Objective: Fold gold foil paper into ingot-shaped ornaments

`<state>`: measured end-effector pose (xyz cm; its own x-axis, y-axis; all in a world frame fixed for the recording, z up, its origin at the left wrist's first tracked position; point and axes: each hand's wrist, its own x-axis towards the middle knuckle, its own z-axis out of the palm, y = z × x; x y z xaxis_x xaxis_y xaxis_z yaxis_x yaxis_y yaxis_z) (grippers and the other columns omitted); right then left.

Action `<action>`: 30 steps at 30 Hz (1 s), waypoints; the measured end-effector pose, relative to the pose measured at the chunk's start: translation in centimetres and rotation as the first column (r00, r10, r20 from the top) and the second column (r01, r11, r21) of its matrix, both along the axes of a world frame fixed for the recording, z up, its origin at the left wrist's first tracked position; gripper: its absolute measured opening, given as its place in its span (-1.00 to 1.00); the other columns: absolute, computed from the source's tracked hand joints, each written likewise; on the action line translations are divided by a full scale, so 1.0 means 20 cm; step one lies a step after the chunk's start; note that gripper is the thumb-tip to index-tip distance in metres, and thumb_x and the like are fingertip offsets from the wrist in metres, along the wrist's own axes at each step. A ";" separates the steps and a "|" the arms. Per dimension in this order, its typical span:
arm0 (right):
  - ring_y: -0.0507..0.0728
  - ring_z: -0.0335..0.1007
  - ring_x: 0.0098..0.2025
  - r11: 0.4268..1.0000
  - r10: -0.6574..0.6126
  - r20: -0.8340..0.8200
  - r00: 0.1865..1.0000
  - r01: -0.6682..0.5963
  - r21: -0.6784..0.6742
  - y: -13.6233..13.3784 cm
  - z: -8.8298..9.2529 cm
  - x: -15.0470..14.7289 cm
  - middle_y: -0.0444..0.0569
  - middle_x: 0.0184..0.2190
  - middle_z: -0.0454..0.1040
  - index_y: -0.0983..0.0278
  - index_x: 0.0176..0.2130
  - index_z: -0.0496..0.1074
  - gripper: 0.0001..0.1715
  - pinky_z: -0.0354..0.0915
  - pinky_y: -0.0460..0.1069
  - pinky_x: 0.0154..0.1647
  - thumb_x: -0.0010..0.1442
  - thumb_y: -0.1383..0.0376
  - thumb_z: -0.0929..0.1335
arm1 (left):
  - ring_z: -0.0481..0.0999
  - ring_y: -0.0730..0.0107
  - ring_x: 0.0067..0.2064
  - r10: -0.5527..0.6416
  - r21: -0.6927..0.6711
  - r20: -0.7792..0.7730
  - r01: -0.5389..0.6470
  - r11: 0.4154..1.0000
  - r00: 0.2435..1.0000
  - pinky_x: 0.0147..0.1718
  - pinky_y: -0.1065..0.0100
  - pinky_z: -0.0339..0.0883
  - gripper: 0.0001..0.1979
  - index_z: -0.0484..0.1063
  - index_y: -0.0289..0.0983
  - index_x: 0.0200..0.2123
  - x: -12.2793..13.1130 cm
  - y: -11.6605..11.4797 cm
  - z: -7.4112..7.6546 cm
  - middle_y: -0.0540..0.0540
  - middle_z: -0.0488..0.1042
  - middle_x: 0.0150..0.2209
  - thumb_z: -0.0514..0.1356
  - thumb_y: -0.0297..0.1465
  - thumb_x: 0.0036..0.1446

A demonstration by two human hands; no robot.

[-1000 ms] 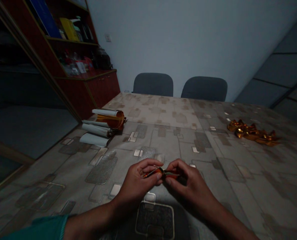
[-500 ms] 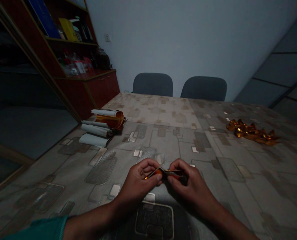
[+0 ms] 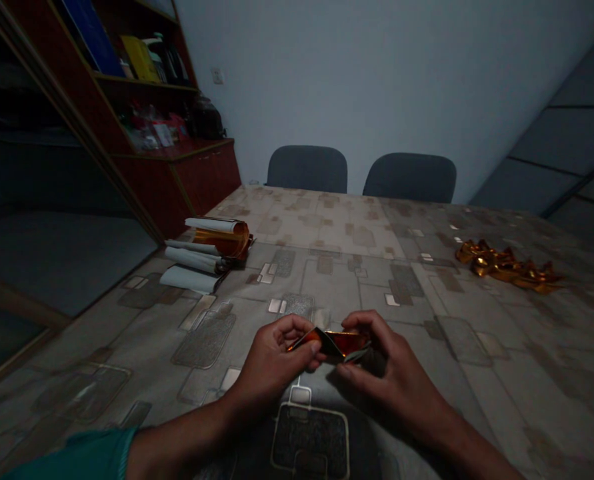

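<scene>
A small piece of folded gold foil paper [image 3: 344, 343] is held between my two hands above the near part of the table. My left hand [image 3: 284, 350] pinches its left end, thumb on the near side and fingers behind. At the right end, my right hand [image 3: 381, 353] has its index finger at the far edge and its thumb at the near edge, with the paper between them. The foil's shiny orange-gold inner face shows, with a dark raised fold near the left thumb.
Rolled sheets of gold and pale paper [image 3: 204, 257] lie at the table's left. Several folded gold foil shapes [image 3: 507, 265] sit in a row at the right. Two grey chairs [image 3: 307, 168] stand behind the patterned tablecloth [image 3: 321, 223]. A wooden cabinet [image 3: 197, 173] is at the back left.
My right thumb and fingers have spread apart, and the right part of the foil paper has opened, showing more of its gold face. My left hand keeps its pinch.
</scene>
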<state>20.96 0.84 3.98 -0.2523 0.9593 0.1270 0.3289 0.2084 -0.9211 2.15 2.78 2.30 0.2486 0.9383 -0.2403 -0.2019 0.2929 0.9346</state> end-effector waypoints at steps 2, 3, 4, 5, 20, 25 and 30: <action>0.16 0.44 -0.25 0.999 -0.015 0.033 0.999 0.014 0.042 0.00 0.00 0.01 -0.06 -0.28 0.49 0.20 -0.19 0.37 -0.71 0.32 0.04 -0.24 0.05 0.40 0.41 | 0.55 0.44 -0.47 0.001 -0.005 -0.009 -0.001 1.000 1.000 -0.43 0.43 0.38 -0.72 0.40 -0.32 -0.40 0.00 0.00 0.01 -0.01 0.53 -0.48 0.42 -0.37 -0.12; 0.15 0.43 -0.27 0.999 -0.006 0.031 0.999 0.005 0.042 0.01 0.00 0.01 -0.07 -0.31 0.48 0.20 -0.21 0.37 -0.73 0.31 0.03 -0.27 0.05 0.40 0.42 | 0.54 0.45 -0.48 -0.001 -0.007 -0.011 0.001 1.000 1.000 -0.43 0.43 0.38 -0.72 0.40 -0.32 -0.40 0.00 0.00 0.01 0.00 0.53 -0.48 0.42 -0.37 -0.12; 0.15 0.43 -0.27 0.999 0.015 0.017 1.000 -0.015 0.035 0.01 0.00 0.02 -0.08 -0.31 0.48 0.19 -0.22 0.38 -0.73 0.32 0.03 -0.28 0.04 0.42 0.43 | 0.54 0.45 -0.49 -0.003 -0.011 -0.012 0.003 1.000 1.000 -0.44 0.43 0.38 -0.71 0.40 -0.32 -0.40 0.00 0.00 0.01 0.00 0.53 -0.48 0.43 -0.36 -0.12; 0.15 0.43 -0.26 0.999 0.039 -0.006 0.999 -0.039 0.020 0.01 0.00 0.02 -0.08 -0.30 0.48 0.19 -0.24 0.39 -0.72 0.32 0.02 -0.28 0.03 0.44 0.44 | 0.54 0.46 -0.49 -0.003 -0.014 -0.010 0.003 1.000 1.000 -0.44 0.43 0.38 -0.71 0.40 -0.32 -0.39 0.00 0.00 0.01 0.00 0.53 -0.48 0.43 -0.36 -0.12; 0.19 0.48 -0.06 0.951 0.304 -0.082 0.949 -0.308 -0.036 0.04 0.06 0.14 -0.01 -0.09 0.56 0.15 -0.14 0.51 -0.81 0.36 0.11 -0.02 0.30 0.35 0.32 | 0.51 0.49 -0.46 0.027 -0.066 0.006 -0.027 0.997 1.000 -0.45 0.46 0.39 -0.68 0.41 -0.31 -0.31 -0.04 0.02 0.00 -0.01 0.52 -0.40 0.43 -0.33 -0.08; 0.12 0.46 -0.26 0.975 0.222 -0.005 0.975 -0.222 -0.003 0.05 0.03 0.09 -0.07 -0.32 0.54 0.21 -0.36 0.51 -0.86 0.32 0.03 -0.21 0.25 0.35 0.37 | 0.52 0.46 -0.38 0.017 -0.086 0.043 -0.014 0.996 0.999 -0.38 0.44 0.44 -0.67 0.44 -0.31 -0.34 -0.03 0.01 -0.01 -0.02 0.54 -0.37 0.46 -0.31 -0.12; 0.10 0.35 -0.41 0.997 0.072 0.109 0.991 -0.076 0.034 0.03 0.03 0.03 -0.10 -0.48 0.43 0.22 -0.51 0.36 -0.79 0.21 -0.01 -0.41 0.17 0.37 0.34 | 0.55 0.42 -0.36 0.009 -0.093 0.070 -0.002 0.996 0.997 -0.33 0.40 0.48 -0.64 0.46 -0.32 -0.37 -0.02 -0.01 0.00 -0.02 0.54 -0.38 0.50 -0.29 -0.17</action>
